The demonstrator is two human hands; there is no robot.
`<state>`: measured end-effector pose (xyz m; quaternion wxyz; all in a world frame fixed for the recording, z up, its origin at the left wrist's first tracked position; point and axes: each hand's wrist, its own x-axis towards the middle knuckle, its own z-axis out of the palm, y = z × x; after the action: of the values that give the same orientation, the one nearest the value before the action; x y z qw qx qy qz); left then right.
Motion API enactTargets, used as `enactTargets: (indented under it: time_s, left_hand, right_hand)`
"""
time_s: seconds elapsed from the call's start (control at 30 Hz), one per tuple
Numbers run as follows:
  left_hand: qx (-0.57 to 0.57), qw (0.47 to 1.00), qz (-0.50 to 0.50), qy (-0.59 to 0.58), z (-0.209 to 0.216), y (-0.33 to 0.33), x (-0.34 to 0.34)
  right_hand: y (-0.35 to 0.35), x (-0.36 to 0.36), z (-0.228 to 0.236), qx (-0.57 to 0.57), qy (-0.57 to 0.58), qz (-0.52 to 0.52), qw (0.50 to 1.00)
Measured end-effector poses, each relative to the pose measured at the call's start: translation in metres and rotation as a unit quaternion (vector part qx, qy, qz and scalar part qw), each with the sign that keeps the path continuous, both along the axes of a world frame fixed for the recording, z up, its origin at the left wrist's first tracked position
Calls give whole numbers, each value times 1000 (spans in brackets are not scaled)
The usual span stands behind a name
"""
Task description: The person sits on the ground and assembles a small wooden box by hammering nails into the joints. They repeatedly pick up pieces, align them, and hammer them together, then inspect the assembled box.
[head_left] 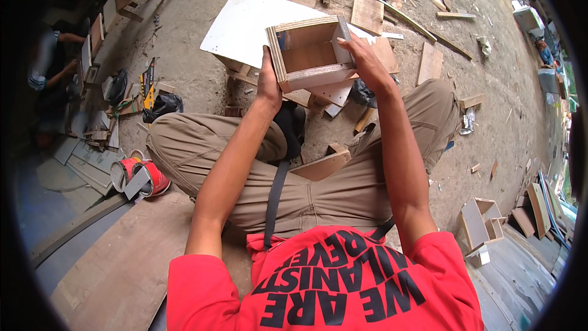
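Left hand (268, 83) and right hand (367, 65) grasp opposite sides of an open wooden box (320, 77), brown inside.

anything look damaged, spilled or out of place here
Wood offcuts lie scattered over the ground, and a crumpled silvery scrap lies at right, looking like litter. The box between the left hand and right hand has patchy whitish marks on its near panel, unlike its browner inside. No spill stands out.
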<state>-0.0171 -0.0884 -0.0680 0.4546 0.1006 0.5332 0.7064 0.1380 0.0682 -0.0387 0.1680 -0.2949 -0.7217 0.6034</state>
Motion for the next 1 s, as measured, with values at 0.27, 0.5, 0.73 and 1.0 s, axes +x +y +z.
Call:
enactTargets:
  time_s: [0.27, 0.5, 0.73, 1.0]
  left_hand:
    - [12, 1000, -9, -10, -9, -4, 2]
    - [-2, 999, -5, 42, -39, -7, -5]
    - [-6, 883, -118, 454, -33, -30, -57]
    - [-140, 638, -358, 668, -8, -26, -102]
  right_hand:
    - [-2, 1, -6, 64, -20, 5, 998]
    - [14, -3, -26, 124, -9, 54, 991]
    - [26, 0, -3, -66, 11, -62, 996]
    - [74, 36, -15, 236, -117, 201, 944]
